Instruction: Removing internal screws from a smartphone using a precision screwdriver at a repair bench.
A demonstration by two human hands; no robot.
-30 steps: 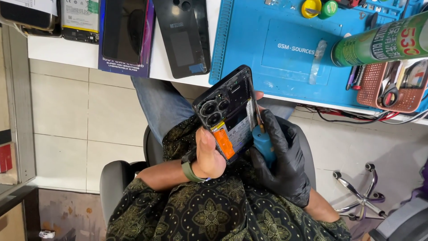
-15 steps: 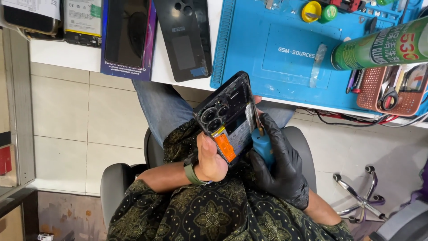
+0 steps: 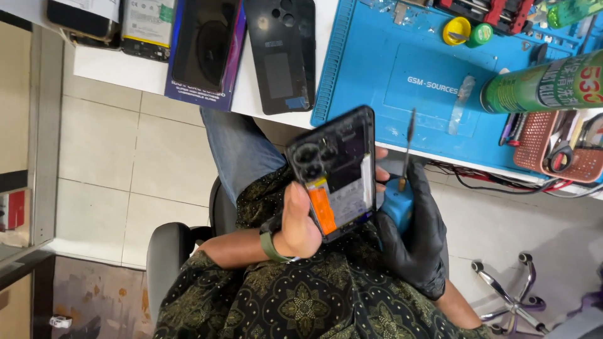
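Holding an opened phone [image 3: 336,172] near the middle of the frame, the bare left hand [image 3: 298,220] wraps its lower edge, thumb pressed along the left side beside an orange strip [image 3: 321,210]; the fingers behind are hidden, apart from fingertips showing at the phone's right edge. The phone's back is off, so the camera cluster and inner parts face up, though the small parts are hard to make out. A green watch band [image 3: 271,246] circles the wrist.

Just right of the phone, the right hand [image 3: 411,242] in a black glove is closed around the blue handle of a screwdriver [image 3: 404,160], whose thin shaft points up toward the desk edge. Most of the handle is buried in the glove.

Above, a blue work mat [image 3: 402,69] covers the white desk [image 3: 125,72]. A green spray can [image 3: 543,85] lies at the upper right, cut off by the frame edge. A dark phone back cover [image 3: 282,53] lies left of the mat, and next to it a dark box [image 3: 204,47]; more phones at the upper left are cropped. A red basket [image 3: 534,147] of tools sits at the right edge, its contents unclear.
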